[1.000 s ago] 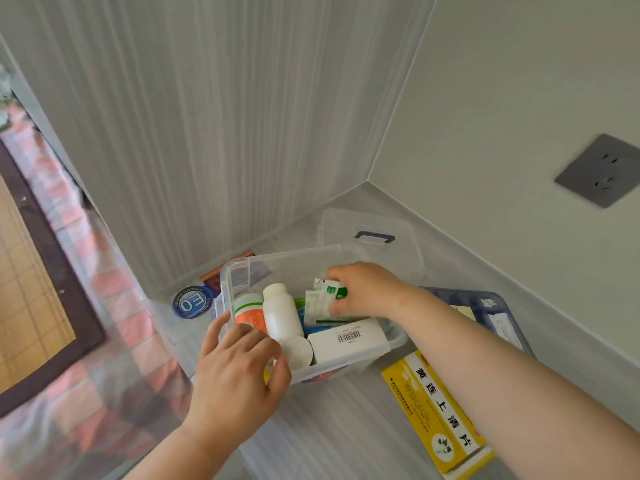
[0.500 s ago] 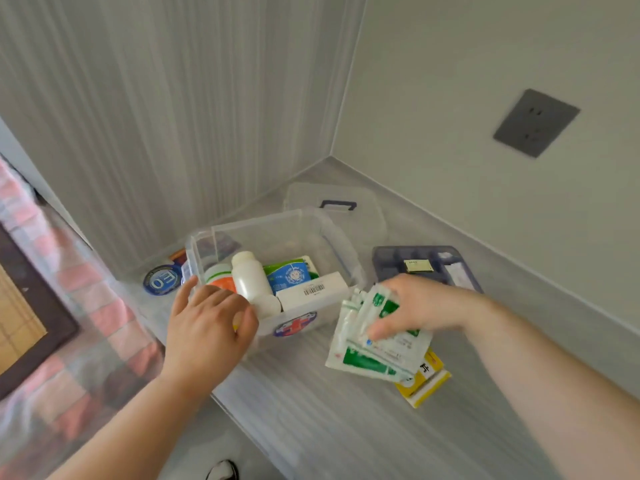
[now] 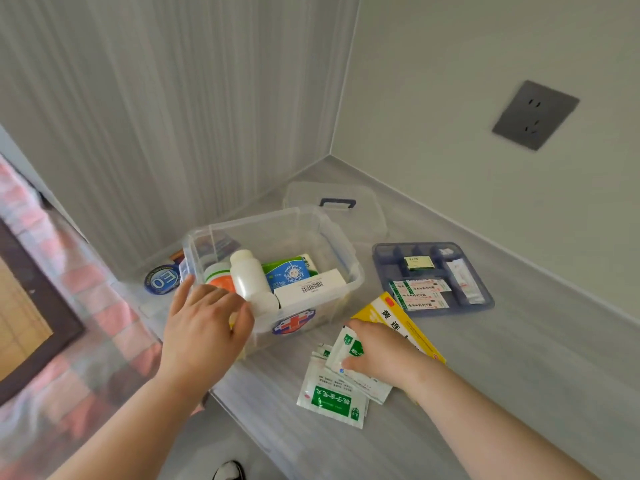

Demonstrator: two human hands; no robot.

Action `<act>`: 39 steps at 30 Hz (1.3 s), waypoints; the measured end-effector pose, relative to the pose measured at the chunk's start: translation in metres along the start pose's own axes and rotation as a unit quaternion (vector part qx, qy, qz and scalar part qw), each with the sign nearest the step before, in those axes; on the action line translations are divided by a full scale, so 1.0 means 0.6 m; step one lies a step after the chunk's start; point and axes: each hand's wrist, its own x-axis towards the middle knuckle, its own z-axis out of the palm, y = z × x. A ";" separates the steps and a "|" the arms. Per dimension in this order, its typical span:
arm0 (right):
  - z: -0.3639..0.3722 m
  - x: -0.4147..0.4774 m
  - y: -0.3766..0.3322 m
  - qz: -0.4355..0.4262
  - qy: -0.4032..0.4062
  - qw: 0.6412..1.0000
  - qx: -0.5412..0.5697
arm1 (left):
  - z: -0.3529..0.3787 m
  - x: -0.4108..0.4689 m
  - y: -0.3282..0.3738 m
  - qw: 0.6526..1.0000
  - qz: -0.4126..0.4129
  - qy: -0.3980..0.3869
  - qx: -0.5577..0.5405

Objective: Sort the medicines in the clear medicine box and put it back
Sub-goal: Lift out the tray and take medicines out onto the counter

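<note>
Right hand [image 3: 377, 358] fingers [image 3: 350, 328] curl round the sachets [image 3: 329, 400], pinching them on the tabletop [image 3: 519, 375]; yellow carton [image 3: 388, 310] at 1 o'clock, half hidden beneath the wrist; left hand [image 3: 204, 334] fingers [image 3: 207, 299] lie loosely straight over the near corner of the clear medicine box [image 3: 277, 223], 10 o'clock of the sachets, part-covering an orange-labelled bottle [image 3: 218, 282].

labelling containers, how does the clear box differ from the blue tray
The box is deep and colourless; the tray is shallow and blue. The box holds bottles and cartons; the tray, flat packets. The left hand rests on the box; nothing touches the tray. Both sit uncovered on the counter.
</note>
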 end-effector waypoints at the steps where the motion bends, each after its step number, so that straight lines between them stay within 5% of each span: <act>1: -0.005 -0.001 0.000 -0.003 0.005 1.000 0.002 | -0.001 0.000 0.000 1.000 -0.002 -0.002 -0.002; 7: -0.049 -0.014 -0.014 -0.011 0.086 0.995 -0.041 | 0.003 0.000 -0.007 1.000 0.004 0.009 -0.010; 15: -0.156 0.015 -0.087 -0.141 0.138 0.977 0.080 | 0.011 0.008 -0.016 0.999 0.009 0.025 -0.033; 21: -0.131 0.163 -0.147 -0.113 -0.005 0.990 -0.079 | 0.010 0.011 -0.018 0.998 0.012 0.014 -0.065; 27: -0.101 0.222 -0.154 -0.069 -0.094 0.981 -0.156 | -0.012 0.016 -0.023 0.997 0.029 -0.062 -0.047; 33: -0.100 0.233 -0.153 -0.094 -0.086 0.979 -0.157 | -0.020 0.091 -0.011 0.986 0.128 -0.109 -0.009; 37: -0.100 0.232 -0.147 -0.092 -0.091 0.983 -0.128 | 0.004 0.123 -0.003 0.950 0.096 -0.293 0.056; 39: -0.101 0.230 -0.144 -0.085 -0.097 0.985 -0.114 | 0.022 0.120 -0.010 0.942 0.095 -0.311 0.079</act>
